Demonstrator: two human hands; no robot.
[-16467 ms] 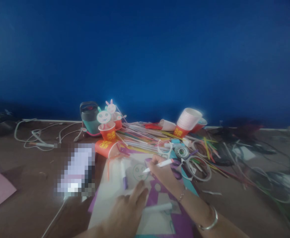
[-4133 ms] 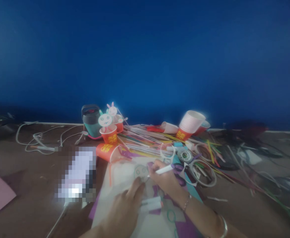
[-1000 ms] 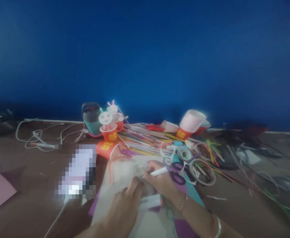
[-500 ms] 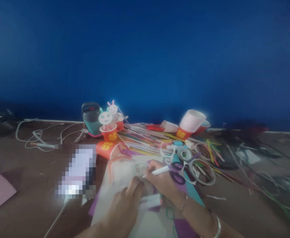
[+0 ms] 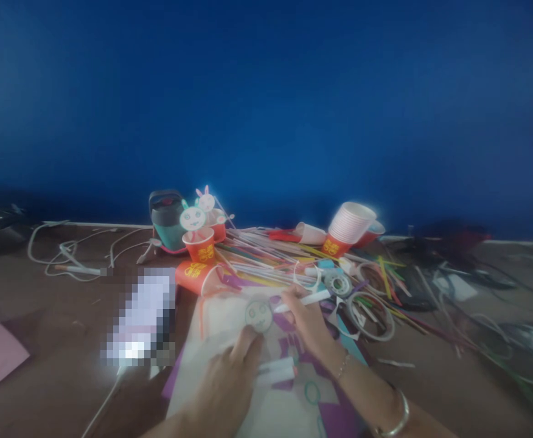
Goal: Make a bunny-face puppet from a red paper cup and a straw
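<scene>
My right hand (image 5: 300,313) grips a white marker (image 5: 313,297), its tip pointing left and apart from the drawing. A round smiling face (image 5: 258,315), outlined in green, shows on white paper (image 5: 223,313). My left hand (image 5: 230,377) has its fingers bent together, pressing the paper at the lower edge of the face; their tips are partly hidden. Two more white markers (image 5: 275,370) lie right beside the left hand, their left ends hidden behind it. Purple paper (image 5: 339,420) lies under the white sheet. A green oval (image 5: 312,392) is drawn nearer to me.
Paper cups (image 5: 198,277) stand and lie behind the sheet, two with rabbit faces (image 5: 193,218) on top. Thin coloured sticks (image 5: 252,258), tape rolls (image 5: 338,283) and a cup stack (image 5: 351,222) lie beyond. A blurred-out phone (image 5: 141,316) and cable are left.
My right hand has lifted the marker away from the face, shifting right and up, so the whole smiling face shows. My left hand has barely moved.
</scene>
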